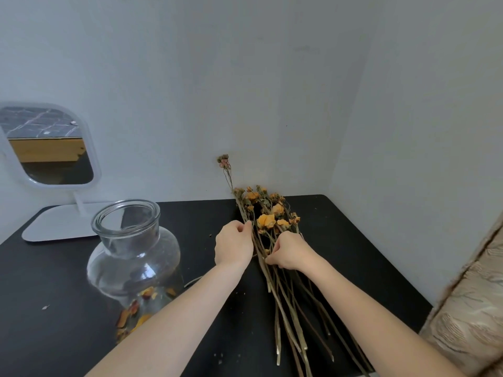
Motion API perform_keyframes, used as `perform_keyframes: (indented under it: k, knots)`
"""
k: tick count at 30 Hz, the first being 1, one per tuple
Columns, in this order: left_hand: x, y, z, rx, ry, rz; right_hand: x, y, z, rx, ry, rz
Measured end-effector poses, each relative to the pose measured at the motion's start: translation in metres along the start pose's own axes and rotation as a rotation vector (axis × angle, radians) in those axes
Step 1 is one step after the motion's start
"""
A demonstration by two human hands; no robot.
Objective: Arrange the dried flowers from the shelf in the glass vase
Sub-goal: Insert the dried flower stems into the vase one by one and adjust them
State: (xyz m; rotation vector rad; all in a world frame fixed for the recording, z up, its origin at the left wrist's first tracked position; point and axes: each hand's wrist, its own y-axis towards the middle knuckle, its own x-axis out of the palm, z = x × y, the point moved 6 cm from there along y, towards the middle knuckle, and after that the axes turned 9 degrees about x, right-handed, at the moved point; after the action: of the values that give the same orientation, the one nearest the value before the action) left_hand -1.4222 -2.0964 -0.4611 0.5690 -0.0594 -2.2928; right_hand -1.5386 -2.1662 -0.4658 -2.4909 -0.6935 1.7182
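A bunch of dried flowers (pixel 268 216) with orange heads and long bare stems lies flat on the black table (pixel 54 281), heads toward the wall. My left hand (pixel 232 244) pinches stems at the left side of the bunch, just below the heads. My right hand (pixel 290 250) grips stems at the right side of the bunch. A wide-mouthed glass vase (pixel 133 257) stands upright to the left of my hands, with loose orange petals lying at its bottom. No stems are in the vase.
A white-framed standing mirror (pixel 46 148) on a flat white base sits at the back left. White walls close the corner behind the flowers. A beige patterned fabric (pixel 468 308) hangs past the table's right edge. Small crumbs dot the tabletop.
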Motion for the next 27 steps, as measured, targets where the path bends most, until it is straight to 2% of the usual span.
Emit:
perform_keyframes:
  k: [4,18,21,27]
  knots:
    - [-0.009,0.0,0.002,0.008,-0.032,0.03,-0.002,-0.001,0.0,0.004,-0.005,0.031]
    - [-0.011,-0.007,0.002,0.02,-0.008,0.014,-0.045,-0.026,0.005,-0.12,0.283,0.161]
    - [-0.013,-0.005,0.005,0.027,-0.009,0.026,-0.05,-0.029,0.007,-0.118,0.378,0.136]
    - [-0.018,-0.004,0.012,0.03,-0.04,0.035,-0.057,-0.036,0.014,-0.038,0.64,-0.037]
